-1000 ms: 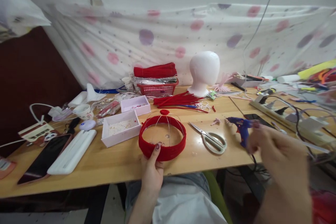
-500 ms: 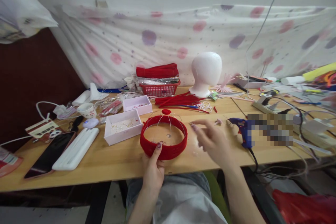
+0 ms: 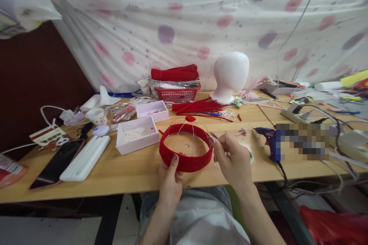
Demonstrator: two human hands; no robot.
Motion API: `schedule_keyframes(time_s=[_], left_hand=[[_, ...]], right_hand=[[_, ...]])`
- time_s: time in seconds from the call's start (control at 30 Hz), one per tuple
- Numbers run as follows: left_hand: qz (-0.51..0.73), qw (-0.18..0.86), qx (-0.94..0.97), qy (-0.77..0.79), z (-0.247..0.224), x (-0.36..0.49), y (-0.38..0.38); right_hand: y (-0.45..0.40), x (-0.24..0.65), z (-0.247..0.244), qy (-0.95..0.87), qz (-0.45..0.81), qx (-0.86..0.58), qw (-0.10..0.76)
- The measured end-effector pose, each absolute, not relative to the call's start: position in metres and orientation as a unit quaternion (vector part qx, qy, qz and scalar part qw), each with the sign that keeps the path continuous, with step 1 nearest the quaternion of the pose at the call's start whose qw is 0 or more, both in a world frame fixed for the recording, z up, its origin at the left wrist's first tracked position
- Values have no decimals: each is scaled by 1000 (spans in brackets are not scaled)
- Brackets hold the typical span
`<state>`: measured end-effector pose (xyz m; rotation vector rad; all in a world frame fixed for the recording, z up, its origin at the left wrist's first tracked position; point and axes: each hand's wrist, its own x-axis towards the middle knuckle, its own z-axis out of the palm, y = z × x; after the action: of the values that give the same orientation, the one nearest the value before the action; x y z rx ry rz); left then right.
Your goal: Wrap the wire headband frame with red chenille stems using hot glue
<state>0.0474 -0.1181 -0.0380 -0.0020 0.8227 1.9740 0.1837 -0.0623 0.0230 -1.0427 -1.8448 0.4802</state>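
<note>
My left hand (image 3: pixel 171 178) grips the front rim of a red crown frame (image 3: pixel 184 162), thumb on top and fingers beneath. The frame is a wide fuzzy red band, tilted toward me, with thin wires arching up to a small red disc (image 3: pixel 190 118). My right hand (image 3: pixel 234 160) is closed in a pinch at the band's right edge. Whatever lies between its fingertips is too small to tell. Behind that hand, a thin metal tip (image 3: pixel 214 134) and a pale rounded piece (image 3: pixel 252 156) show on the table; the hand hides the rest.
White boxes of beads (image 3: pixel 136 141) stand left of the frame. Red strips (image 3: pixel 198 106), a red basket (image 3: pixel 178 94) and a white foam head (image 3: pixel 230 76) are behind. A blue glue gun (image 3: pixel 271 141) lies right, near power strips (image 3: pixel 296 114). A phone (image 3: pixel 57 164) and white power bank (image 3: pixel 85 159) lie left.
My right hand has moved left to the band's right edge, its fingertips now meeting it. My left hand keeps its hold on the crown frame. The whole view has shifted slightly.
</note>
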Motion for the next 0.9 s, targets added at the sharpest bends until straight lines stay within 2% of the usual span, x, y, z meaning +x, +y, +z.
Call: schedule_keyframes(time_s=[0.2, 0.4, 0.5, 0.73, 0.8, 0.9], left_hand=[[811, 489, 37, 320, -35, 47, -118], [807, 493, 45, 320, -33, 47, -119], [801, 501, 49, 322, -33, 47, -119], [792, 504, 58, 339, -36, 46, -119], [792, 500, 50, 346, -37, 47, -119], [793, 496, 28, 353, -39, 46, -120]], right_hand=[[-82, 154, 20, -881, 196, -338, 267], [-80, 153, 29, -928, 81, -312, 188], [-78, 158, 38, -940, 84, -282, 170], [-78, 159, 33, -927, 149, -267, 217], [-79, 169, 34, -909, 185, -266, 263], [-75, 198, 38, -837, 250, -305, 379]])
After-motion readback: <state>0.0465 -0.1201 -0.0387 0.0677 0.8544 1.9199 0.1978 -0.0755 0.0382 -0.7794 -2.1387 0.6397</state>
